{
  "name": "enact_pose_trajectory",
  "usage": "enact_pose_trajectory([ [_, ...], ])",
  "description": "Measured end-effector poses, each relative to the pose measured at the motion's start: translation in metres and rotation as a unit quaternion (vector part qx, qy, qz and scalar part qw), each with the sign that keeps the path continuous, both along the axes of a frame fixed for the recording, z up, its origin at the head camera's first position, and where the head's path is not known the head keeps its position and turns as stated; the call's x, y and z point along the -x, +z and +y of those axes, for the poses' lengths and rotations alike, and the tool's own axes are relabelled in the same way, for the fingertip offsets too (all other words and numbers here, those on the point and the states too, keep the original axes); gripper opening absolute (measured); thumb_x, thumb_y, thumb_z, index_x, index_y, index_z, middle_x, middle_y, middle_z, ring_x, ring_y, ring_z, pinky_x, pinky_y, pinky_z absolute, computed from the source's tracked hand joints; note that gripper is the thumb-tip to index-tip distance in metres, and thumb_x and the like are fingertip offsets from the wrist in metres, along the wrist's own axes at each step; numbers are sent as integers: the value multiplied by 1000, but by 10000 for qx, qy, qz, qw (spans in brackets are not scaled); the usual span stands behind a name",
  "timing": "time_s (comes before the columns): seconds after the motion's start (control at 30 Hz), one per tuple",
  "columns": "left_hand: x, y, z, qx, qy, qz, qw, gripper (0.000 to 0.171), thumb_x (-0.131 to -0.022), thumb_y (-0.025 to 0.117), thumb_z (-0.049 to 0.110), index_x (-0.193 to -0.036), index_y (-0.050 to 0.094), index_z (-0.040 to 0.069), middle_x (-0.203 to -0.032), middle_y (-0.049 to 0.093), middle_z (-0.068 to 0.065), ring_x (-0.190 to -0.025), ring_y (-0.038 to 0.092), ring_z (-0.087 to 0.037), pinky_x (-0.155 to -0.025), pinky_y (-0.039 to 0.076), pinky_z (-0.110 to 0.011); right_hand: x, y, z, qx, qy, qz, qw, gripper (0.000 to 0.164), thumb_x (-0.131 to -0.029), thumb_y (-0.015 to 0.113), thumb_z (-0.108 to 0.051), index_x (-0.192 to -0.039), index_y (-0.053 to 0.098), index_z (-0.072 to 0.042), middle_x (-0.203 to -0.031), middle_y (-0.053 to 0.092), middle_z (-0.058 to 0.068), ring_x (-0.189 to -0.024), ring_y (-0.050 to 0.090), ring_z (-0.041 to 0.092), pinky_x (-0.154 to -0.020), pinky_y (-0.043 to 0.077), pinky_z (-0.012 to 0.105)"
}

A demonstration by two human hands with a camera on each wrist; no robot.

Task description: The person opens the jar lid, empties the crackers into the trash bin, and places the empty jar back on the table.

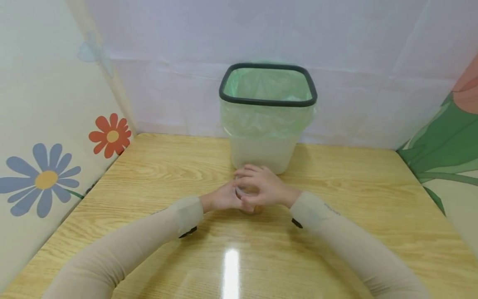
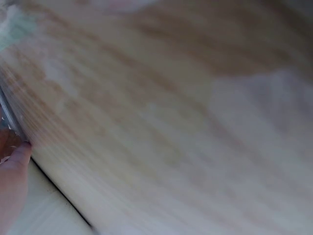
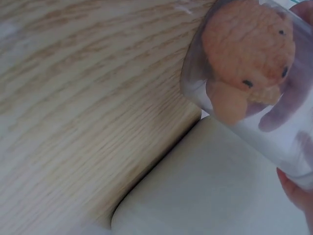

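A clear see-through container (image 3: 266, 149) sits between my two hands, largely hidden by them in the head view. Inside it lie orange-brown, cookie-like pieces (image 3: 247, 41), the biggest round with a few dark spots. My left hand (image 1: 225, 197) grips the container from the left side. From the right, my right hand (image 1: 268, 187) curls its fingers over the container's upper part. A thumb (image 2: 18, 159) shows against the container at the left edge of the left wrist view. Fingers also appear through the clear wall in the right wrist view.
Right behind the hands stands a pale waste bin (image 1: 261, 151), lined with a greenish bag (image 1: 267, 120) under a dark rim (image 1: 268, 101). The wood-grain table (image 1: 168, 166) meets a white cloth wall (image 1: 179, 99) at the back. Flower-printed panels (image 1: 48, 104) flank it.
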State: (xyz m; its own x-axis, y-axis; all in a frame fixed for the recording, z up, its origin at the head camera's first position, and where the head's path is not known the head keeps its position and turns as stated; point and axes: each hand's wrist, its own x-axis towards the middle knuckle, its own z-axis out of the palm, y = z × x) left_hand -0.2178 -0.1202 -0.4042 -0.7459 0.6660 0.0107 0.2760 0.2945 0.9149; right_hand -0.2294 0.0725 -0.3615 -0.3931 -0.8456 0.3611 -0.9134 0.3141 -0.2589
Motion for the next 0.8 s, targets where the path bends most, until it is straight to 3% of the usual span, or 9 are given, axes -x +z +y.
enact_pose_trajectory([
  [0.2,0,0,-1,180,3,50,9998,81,-79,81,17,-148,37,9,-156,28,-5,-131,41,-24,-96,47,-36,3,3,1,44,292,-61,9995,37,-84,67,-25,-119,69,-15,-135,57,7,-126,47,27,-89,43,50],
  [0.3,0,2,-1,371,98,-113,9992,71,-79,81,21,-141,47,10,-152,36,-3,-128,45,-22,-99,45,-37,2,8,2,-265,287,-258,9989,41,-85,64,-25,-125,65,-14,-140,54,7,-131,43,30,-96,39,58],
  [0.43,-1,5,1,448,119,-338,9984,57,-81,79,22,-132,58,8,-144,49,-4,-126,50,-22,-100,45,-37,-3,16,3,-980,-1,-505,9939,52,-90,58,-29,-140,53,-14,-150,43,7,-141,29,33,-103,22,72],
  [0.5,-1,4,1,352,95,-364,9987,59,-82,79,20,-135,56,8,-151,39,-3,-130,45,-24,-97,48,-36,-8,20,2,-1258,-226,-632,9898,54,-93,56,-31,-144,48,-16,-155,33,7,-144,19,36,-102,16,76],
  [0.57,0,3,1,178,36,-309,9994,69,-82,79,17,-143,46,8,-159,19,-3,-136,37,-26,-94,50,-35,-13,22,1,-1380,-497,-785,9861,50,-97,53,-33,-145,48,-21,-159,24,9,-145,11,38,-102,13,77],
  [0.67,0,2,-1,132,-30,-26,9999,71,-82,79,17,-144,45,7,-161,-1,-3,-142,22,-27,-98,47,-36,-20,23,-2,-1330,-879,-1048,9816,45,-100,52,-38,-143,50,-25,-161,15,12,-145,6,41,-100,11,79],
  [0.8,0,1,-1,156,-99,360,9992,77,-82,79,18,-146,39,4,-162,0,-4,-145,16,-27,-105,39,-38,-25,20,-5,-1075,-1210,-1096,9807,47,-98,54,-44,-140,53,-25,-159,21,13,-144,12,41,-99,15,79],
])
